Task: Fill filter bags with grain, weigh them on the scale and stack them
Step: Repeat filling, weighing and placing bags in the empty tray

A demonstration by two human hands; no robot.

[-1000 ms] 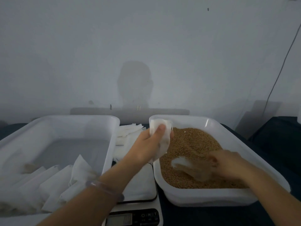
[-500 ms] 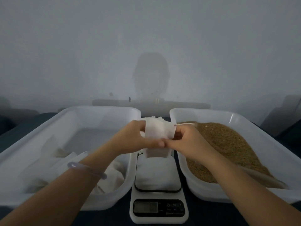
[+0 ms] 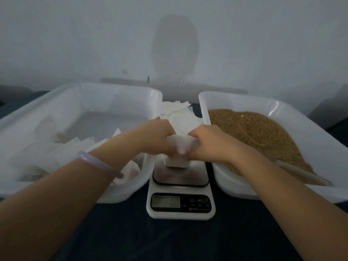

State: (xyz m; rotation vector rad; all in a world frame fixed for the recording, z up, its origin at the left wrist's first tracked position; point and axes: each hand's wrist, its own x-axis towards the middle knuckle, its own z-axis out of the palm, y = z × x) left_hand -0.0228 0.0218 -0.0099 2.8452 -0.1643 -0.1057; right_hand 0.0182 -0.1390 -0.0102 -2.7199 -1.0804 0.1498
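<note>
bag [image 3: 181, 147] held upright over scale [image 3: 179, 178], bottom on it or just above, cannot tell which. pinched at both top corners by curled left hand [image 3: 156, 138] and right hand [image 3: 209, 142]. likely soft, light, thin, saggy; best gripped along top edge, mouth kept up.

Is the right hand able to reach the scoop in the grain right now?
Probably not yet: the right hand and left hand both grip the filter bag; the scoop itself lies uncovered nearby.
</note>
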